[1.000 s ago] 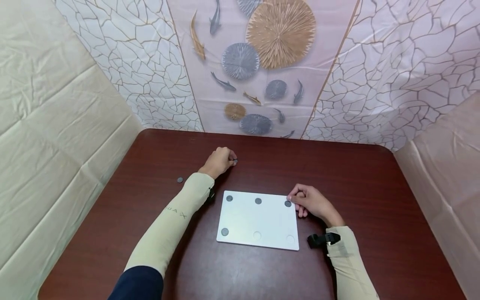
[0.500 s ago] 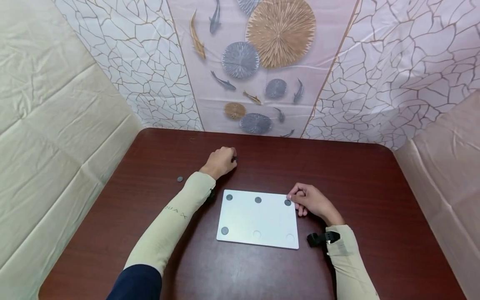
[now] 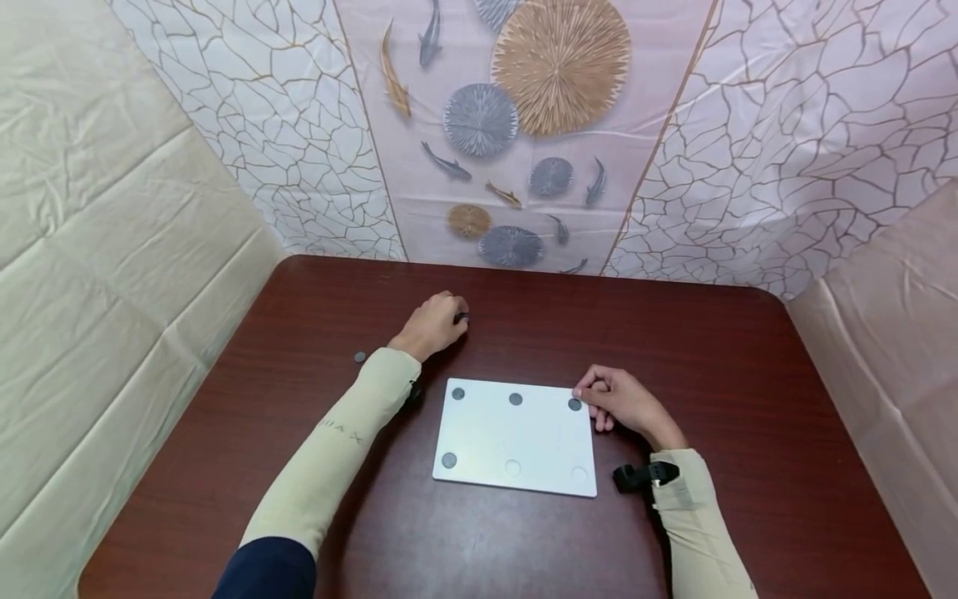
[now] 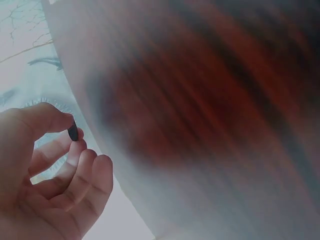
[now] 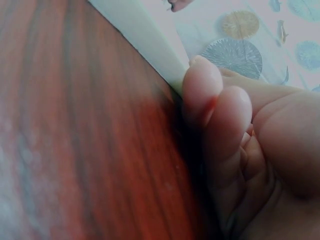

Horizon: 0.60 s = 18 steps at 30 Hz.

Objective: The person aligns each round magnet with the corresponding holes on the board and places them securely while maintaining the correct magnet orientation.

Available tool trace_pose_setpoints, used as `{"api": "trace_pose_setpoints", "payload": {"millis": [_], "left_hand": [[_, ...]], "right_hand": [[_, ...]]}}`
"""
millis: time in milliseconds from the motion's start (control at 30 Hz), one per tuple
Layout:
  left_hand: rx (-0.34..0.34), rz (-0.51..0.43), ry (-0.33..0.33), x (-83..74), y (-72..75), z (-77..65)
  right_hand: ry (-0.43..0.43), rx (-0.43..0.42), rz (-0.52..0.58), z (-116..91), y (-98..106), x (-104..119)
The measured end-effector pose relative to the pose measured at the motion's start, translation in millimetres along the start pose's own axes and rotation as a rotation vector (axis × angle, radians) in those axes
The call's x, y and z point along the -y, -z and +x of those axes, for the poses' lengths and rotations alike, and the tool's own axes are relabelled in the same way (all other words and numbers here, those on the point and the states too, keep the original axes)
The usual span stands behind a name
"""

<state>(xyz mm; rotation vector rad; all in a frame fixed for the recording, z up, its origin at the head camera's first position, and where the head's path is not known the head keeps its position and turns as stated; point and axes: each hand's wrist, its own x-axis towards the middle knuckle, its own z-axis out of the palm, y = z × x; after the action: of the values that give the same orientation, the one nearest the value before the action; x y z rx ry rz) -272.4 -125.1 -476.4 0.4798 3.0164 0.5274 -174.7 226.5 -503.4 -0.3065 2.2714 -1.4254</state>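
Observation:
My left hand point(image 3: 432, 325) is over the far part of the table. It pinches a small dark grey disc point(image 4: 73, 131) between thumb and fingertip, the disc seen edge-on in the left wrist view. A white rectangular board point(image 3: 516, 437) lies flat nearer the front. Discs fill its whole far row and its near left spot; two near-row round recesses, middle point(image 3: 512, 467) and right point(image 3: 580, 475), hold none. My right hand point(image 3: 624, 405) grips the board's far right corner, beside the corner disc point(image 3: 575, 404). The right wrist view shows its fingertips point(image 5: 202, 85) against the board's edge.
One loose grey disc point(image 3: 360, 357) lies on the dark red-brown table point(image 3: 718, 358), left of the board and close to my left forearm. A patterned cloth point(image 3: 516, 166) hangs behind the table's far edge, with plain cloth at both sides.
My left hand, with the disc in its fingers, has shifted slightly left. The right hand and the board hold their places.

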Motion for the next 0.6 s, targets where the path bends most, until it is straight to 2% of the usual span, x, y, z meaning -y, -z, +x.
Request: {"api": "trace_pose_setpoints", "payload": {"millis": [233,600], "left_hand": [[0.006,-0.046,-0.027,2.4,2.9,-7.1],[-0.048,-0.172,-0.108,0.3,6.8,-23.2]], "right_hand": [[-0.014,0.000,0.002,0.0,-0.5,1.2],[-0.003,0.003,-0.006,0.2,0.3,0.3]]}}
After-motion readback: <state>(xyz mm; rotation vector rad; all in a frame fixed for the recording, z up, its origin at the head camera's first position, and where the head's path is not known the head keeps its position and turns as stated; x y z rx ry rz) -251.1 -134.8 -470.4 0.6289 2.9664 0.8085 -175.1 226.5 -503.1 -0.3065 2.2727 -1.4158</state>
